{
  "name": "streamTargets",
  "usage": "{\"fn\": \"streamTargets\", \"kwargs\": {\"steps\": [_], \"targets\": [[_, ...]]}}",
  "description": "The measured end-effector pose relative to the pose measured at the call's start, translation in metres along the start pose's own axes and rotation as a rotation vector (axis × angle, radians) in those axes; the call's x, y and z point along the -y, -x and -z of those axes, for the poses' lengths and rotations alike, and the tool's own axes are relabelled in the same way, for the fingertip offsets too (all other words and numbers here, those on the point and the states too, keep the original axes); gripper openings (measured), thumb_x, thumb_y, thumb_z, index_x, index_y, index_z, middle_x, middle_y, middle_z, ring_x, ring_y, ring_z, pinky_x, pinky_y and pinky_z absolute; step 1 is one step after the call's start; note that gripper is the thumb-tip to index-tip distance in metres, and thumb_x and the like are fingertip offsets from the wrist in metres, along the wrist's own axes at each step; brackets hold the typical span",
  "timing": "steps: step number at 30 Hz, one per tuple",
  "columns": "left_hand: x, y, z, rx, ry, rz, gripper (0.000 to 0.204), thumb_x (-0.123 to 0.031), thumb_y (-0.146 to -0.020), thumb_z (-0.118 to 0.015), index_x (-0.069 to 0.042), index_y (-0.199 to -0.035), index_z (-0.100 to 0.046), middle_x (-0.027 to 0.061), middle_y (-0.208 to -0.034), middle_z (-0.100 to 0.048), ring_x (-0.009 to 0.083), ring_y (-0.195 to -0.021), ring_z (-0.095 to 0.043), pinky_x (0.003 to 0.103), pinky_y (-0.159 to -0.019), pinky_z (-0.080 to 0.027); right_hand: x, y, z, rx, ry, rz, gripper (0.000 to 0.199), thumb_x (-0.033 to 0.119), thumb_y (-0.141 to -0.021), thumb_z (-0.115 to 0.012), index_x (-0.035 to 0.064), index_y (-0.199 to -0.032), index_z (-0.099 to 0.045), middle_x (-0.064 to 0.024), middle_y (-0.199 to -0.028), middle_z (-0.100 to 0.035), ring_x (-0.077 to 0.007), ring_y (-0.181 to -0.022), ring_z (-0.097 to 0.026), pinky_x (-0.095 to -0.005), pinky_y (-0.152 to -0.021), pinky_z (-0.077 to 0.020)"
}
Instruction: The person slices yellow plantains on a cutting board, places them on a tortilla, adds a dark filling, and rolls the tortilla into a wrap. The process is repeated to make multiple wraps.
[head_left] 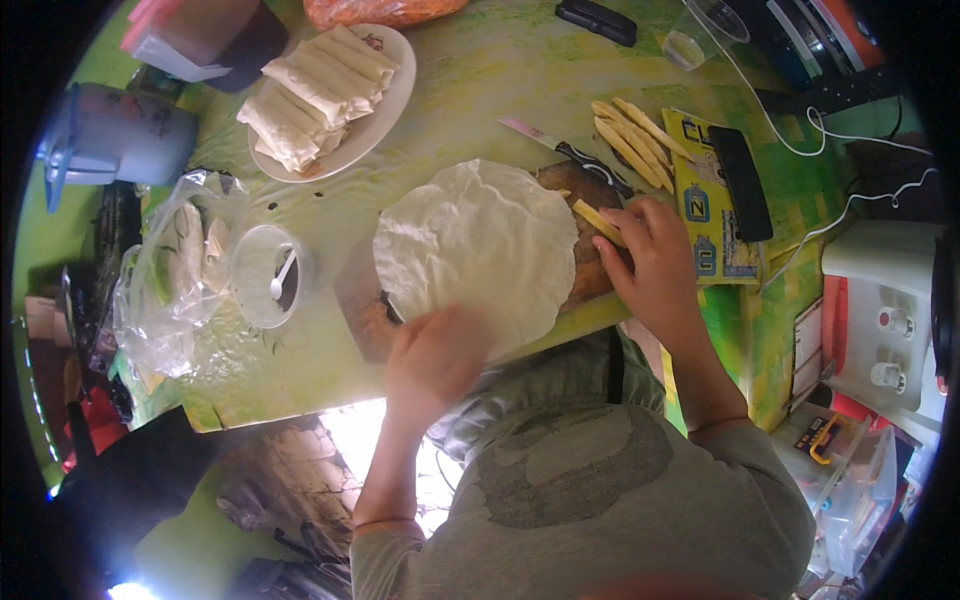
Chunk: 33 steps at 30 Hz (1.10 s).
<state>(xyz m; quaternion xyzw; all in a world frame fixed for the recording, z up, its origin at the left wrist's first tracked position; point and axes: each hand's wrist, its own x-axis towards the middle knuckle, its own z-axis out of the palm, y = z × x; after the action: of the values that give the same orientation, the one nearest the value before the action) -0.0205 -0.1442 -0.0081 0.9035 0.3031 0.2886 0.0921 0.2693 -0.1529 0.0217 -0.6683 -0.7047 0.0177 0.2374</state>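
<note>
Thin, round, cream-white wrapper sheet [475, 250] lying over the dark-brown wooden board [594, 272] could tear if the blurred left hand [437, 360], its grip impossible to tell, drags the near edge while the right hand [648, 240] pinches a slender yellow stick [598, 221].

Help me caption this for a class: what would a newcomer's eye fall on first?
Probably the big, round white sheet in the middle, lying over a dark wooden board, with the blurred left hand at its lower edge. At its right, the right hand holds a yellow strip. Then the plate of white rolls at upper left stands out.
</note>
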Motion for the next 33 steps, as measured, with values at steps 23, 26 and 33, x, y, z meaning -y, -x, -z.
{"fn": "streamTargets", "kwargs": {"steps": [23, 26, 33], "targets": [[0.003, 0.017, -0.004, -0.079, -0.004, -0.088, 0.030, -0.012, -0.067, -0.070, -0.009, -0.097, -0.072, 0.0062, -0.111, -0.070, 0.0252, -0.103, -0.066, 0.037, -0.077, -0.053, 0.041, -0.046, 0.023, 0.448, -0.690, 0.149, 0.015, -0.003, -0.082, -0.067, 0.0014, -0.096, -0.064, -0.0094, -0.093, -0.058, -0.0207, -0.084, -0.061, -0.0311, -0.074, -0.0476], [0.003, 0.017, -0.004, -0.069, -0.004, -0.085, 0.031, -0.012, -0.066, -0.070, -0.008, -0.097, -0.072, 0.0067, -0.110, -0.070, 0.0249, -0.103, -0.065, 0.037, -0.078, -0.054, 0.035, -0.047, 0.003, 0.530, -0.667, 0.247, 0.014, 0.002, -0.083, -0.067, 0.0035, -0.097, -0.064, -0.0091, -0.094, -0.059, -0.0264, -0.086, -0.060, -0.0354, -0.076, -0.0458], [0.002, 0.013, -0.003, -0.069, -0.005, -0.084, 0.032, -0.011, -0.065, -0.070, -0.007, -0.096, -0.071, 0.0066, -0.107, -0.069, 0.0246, -0.100, -0.066, 0.036, -0.077, -0.054, 0.039, -0.038, -0.007, 0.334, -0.315, 0.322, 0.012, 0.013, -0.083, -0.064, 0.0095, -0.095, -0.062, -0.0092, -0.097, -0.057, -0.0299, -0.098, -0.055, -0.0443, -0.082, -0.0384]]}}
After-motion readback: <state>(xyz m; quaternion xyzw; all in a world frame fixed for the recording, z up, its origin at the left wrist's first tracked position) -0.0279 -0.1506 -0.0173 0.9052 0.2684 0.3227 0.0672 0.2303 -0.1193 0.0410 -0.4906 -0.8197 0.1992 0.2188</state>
